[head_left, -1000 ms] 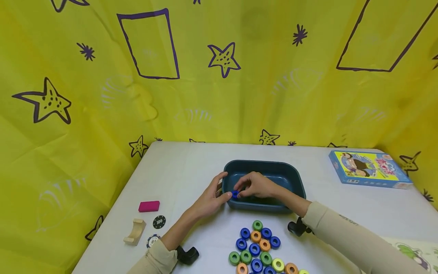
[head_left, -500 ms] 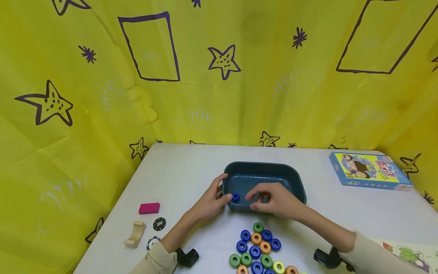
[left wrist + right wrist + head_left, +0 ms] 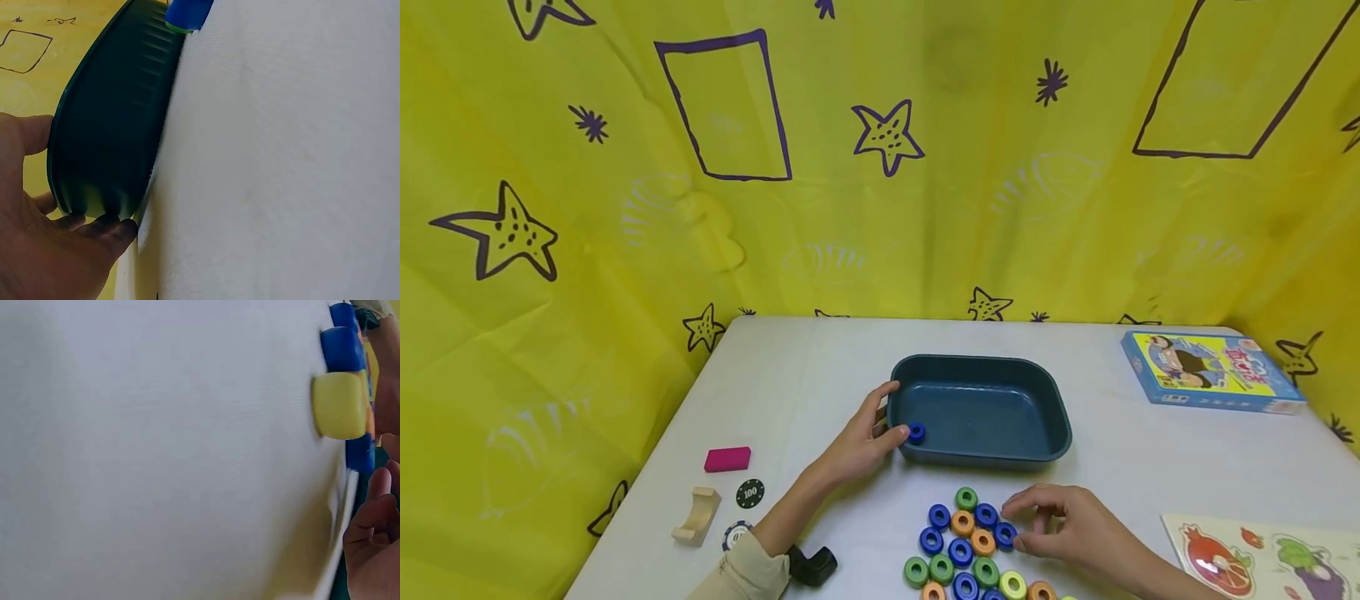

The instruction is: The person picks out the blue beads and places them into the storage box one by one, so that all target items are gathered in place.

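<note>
My left hand (image 3: 861,437) holds the left end of a dark teal plastic tray (image 3: 985,454), thumb over the near rim. In the left wrist view, its fingers (image 3: 106,226) wrap the end wall of the tray (image 3: 106,112). One blue ring bead (image 3: 917,439) lies in the tray's near left corner beside the thumb. My right hand (image 3: 1078,529) is at the right edge of a cluster of beads, thumb and index finger spread apart close to a blue bead (image 3: 1004,546). In the right wrist view, the right hand (image 3: 375,537) is partly cut off, below a yellow bead (image 3: 339,406).
Green, orange, blue and yellow beads lie in front of the tray, such as a green bead (image 3: 916,580). To the left are a pink block (image 3: 727,459), a wooden curved piece (image 3: 697,517) and poker chips (image 3: 749,493). A boxed game (image 3: 1210,371) and a picture sheet (image 3: 1262,554) are at right.
The right hand has let go of the blue bead in the tray's corner and moved out, right and toward the front, to the loose beads. The left hand stays on the tray.
</note>
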Demonstrator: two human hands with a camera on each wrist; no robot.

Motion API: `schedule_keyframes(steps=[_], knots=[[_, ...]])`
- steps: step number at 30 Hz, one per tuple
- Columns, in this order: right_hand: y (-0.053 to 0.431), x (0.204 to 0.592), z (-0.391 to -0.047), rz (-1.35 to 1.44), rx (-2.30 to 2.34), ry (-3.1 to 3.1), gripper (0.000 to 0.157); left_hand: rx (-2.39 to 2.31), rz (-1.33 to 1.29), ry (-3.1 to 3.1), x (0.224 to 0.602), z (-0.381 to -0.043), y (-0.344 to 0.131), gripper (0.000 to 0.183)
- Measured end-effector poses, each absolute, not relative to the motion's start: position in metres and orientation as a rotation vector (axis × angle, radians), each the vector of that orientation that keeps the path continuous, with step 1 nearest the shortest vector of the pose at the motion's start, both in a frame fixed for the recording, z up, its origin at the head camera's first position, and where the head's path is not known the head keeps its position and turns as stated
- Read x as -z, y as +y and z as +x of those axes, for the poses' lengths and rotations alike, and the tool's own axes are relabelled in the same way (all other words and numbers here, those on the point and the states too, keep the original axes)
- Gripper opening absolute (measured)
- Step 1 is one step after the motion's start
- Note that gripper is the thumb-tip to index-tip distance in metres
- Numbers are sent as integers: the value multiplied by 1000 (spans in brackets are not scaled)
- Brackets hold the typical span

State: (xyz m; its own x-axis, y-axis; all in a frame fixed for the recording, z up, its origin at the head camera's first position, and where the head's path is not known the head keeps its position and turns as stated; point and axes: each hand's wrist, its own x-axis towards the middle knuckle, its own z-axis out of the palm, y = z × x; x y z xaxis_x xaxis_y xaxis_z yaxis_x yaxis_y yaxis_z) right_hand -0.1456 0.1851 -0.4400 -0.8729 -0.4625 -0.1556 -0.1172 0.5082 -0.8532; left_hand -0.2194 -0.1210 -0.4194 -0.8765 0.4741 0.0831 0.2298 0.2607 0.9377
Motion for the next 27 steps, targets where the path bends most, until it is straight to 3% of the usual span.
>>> schedule_keyframes(steps=[10,17,23,27], knots=[[184,451,-147,-441,1309,2335,24,-1665,642,2314,419,-218,-120,63],[182,422,-151,-517,1273,2401,21,-1648,644,2324,422,-222,-121,64],[165,391,-179,-755,1428,2453,23,-1639,632,2366,446,-234,-124,65],[149,392,-211,-856,1466,2471,23,-1628,623,2377,452,-235,-124,64]])
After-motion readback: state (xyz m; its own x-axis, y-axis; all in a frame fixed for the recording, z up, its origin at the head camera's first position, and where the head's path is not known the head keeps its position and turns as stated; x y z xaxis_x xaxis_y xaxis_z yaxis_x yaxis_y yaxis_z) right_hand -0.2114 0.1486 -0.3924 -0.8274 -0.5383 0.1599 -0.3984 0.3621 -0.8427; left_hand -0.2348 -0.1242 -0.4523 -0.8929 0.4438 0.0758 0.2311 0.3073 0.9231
